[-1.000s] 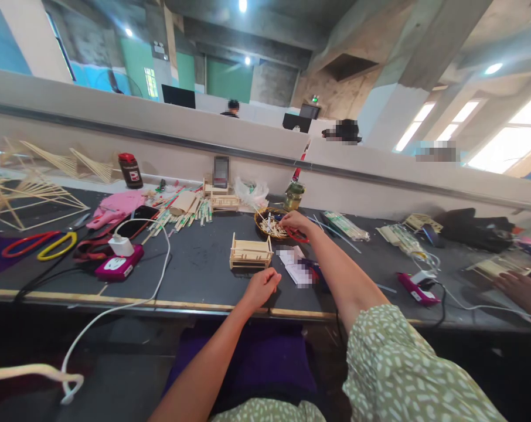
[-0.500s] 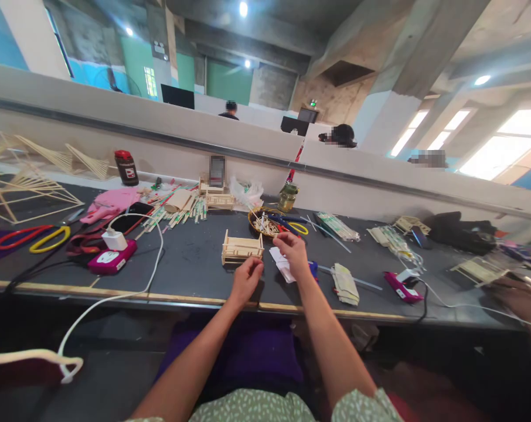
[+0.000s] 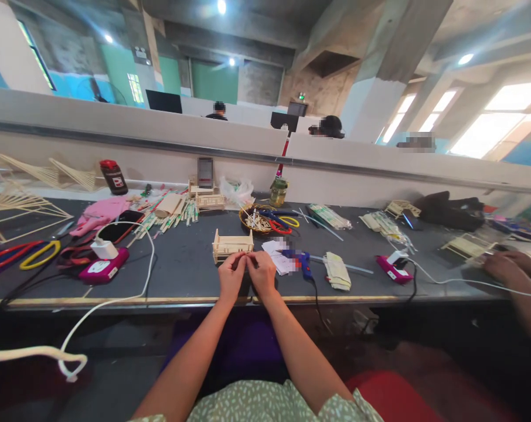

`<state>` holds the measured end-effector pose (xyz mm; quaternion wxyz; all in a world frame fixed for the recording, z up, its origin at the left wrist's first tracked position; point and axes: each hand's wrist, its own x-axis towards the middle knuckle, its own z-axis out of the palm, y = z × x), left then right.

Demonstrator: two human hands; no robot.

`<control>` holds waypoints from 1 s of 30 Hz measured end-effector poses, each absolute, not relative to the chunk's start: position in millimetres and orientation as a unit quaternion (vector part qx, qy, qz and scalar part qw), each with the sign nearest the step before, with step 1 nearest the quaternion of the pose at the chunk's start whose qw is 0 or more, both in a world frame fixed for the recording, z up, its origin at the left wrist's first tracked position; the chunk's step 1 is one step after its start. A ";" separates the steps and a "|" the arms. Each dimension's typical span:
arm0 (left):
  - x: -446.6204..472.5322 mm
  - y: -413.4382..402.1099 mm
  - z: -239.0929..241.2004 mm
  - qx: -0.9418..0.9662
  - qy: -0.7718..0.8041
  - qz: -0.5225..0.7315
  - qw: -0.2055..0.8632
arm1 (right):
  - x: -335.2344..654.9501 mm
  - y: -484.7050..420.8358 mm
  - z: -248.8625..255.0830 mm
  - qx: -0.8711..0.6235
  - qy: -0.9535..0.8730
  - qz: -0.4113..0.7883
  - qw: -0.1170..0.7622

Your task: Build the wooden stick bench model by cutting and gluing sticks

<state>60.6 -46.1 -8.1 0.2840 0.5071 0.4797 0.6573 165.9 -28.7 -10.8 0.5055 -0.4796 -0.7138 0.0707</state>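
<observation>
My left hand (image 3: 231, 276) and my right hand (image 3: 262, 274) meet at the table's front edge, fingers curled and fingertips pinched together. Between them seems to be a tiny thin stick, too small to make out. Just behind the hands stands a small stick-built rack model (image 3: 232, 244). A shallow basket of short sticks (image 3: 255, 220) lies further back, with red and yellow scissors (image 3: 282, 224) beside it. A blue glue gun (image 3: 299, 261) rests on white paper to the right of my right hand.
At left lie a pink power strip with white charger (image 3: 99, 266), a phone (image 3: 118, 228), pink cloth (image 3: 99, 212), large scissors (image 3: 14, 255) and stick frames (image 3: 17, 199). Another person's hands (image 3: 505, 266) work at far right. A grey partition (image 3: 336, 170) backs the table.
My right hand drew back from the basket to the front edge and joined my left hand, which shifted slightly left. The view swung right and down.
</observation>
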 end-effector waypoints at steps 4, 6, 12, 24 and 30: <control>60.2 -40.4 -9.7 0.487 0.484 0.670 0.281 | 164.6 -29.6 -12.5 -0.478 -0.741 0.044 0.469; 58.5 -36.2 -12.1 0.476 0.489 0.676 0.279 | 164.2 -29.9 -13.5 -0.474 -0.743 0.049 0.471; 54.6 -27.5 -13.5 0.455 0.492 0.696 0.258 | 166.6 -30.4 -13.3 -0.473 -0.714 0.082 0.510; 56.4 -21.3 -9.8 0.453 0.472 0.699 0.291 | 164.6 -28.5 -11.2 -0.476 -0.685 0.093 0.544; 57.9 -23.2 -8.0 0.406 0.440 0.706 0.377 | 163.8 -28.4 -10.6 -0.450 -0.687 0.072 0.566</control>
